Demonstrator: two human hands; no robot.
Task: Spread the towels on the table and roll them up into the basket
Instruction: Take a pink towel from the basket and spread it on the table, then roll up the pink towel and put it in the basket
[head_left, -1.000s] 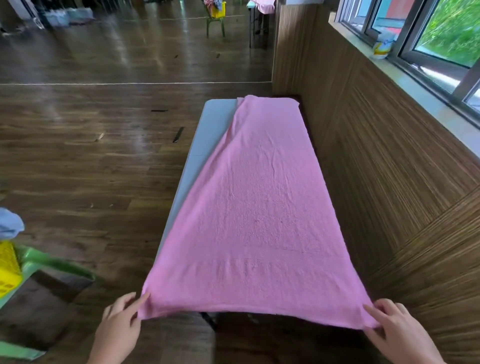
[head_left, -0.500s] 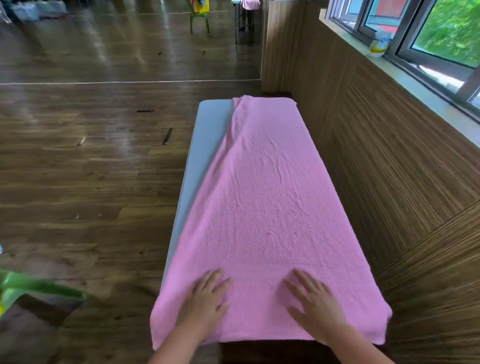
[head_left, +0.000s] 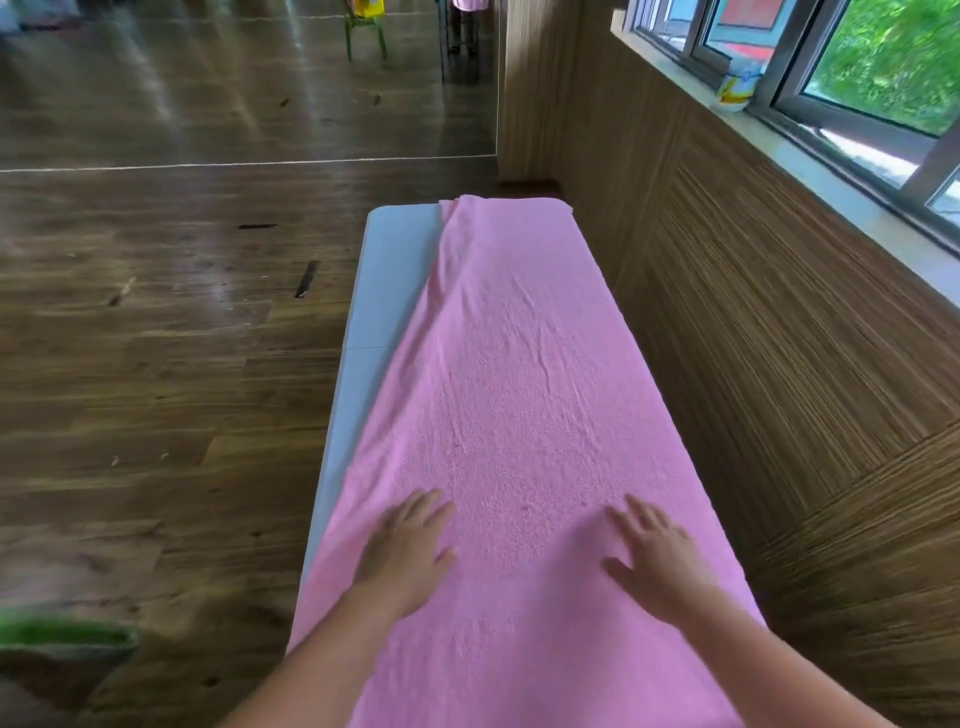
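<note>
A long pink towel (head_left: 519, 374) lies spread lengthwise over a narrow grey table (head_left: 387, 270), covering most of it and leaving a grey strip bare along the left side. A few creases run through the towel's far half. My left hand (head_left: 402, 553) rests flat on the towel, palm down, fingers apart. Further right, my right hand (head_left: 654, 558) also lies flat on the towel with fingers spread. Neither hand grips the cloth. No basket is in view.
A wooden wall (head_left: 779, 364) runs along the table's right side, with a window sill and a white container (head_left: 737, 88) above. Dark wood floor (head_left: 156, 338) lies to the left. A green chair edge (head_left: 62, 631) shows at lower left; another green chair (head_left: 366, 26) stands far back.
My hands let go of the towel's near corners, laid it down, and now slide flat over it away from me. The view has shifted forward along the table.
</note>
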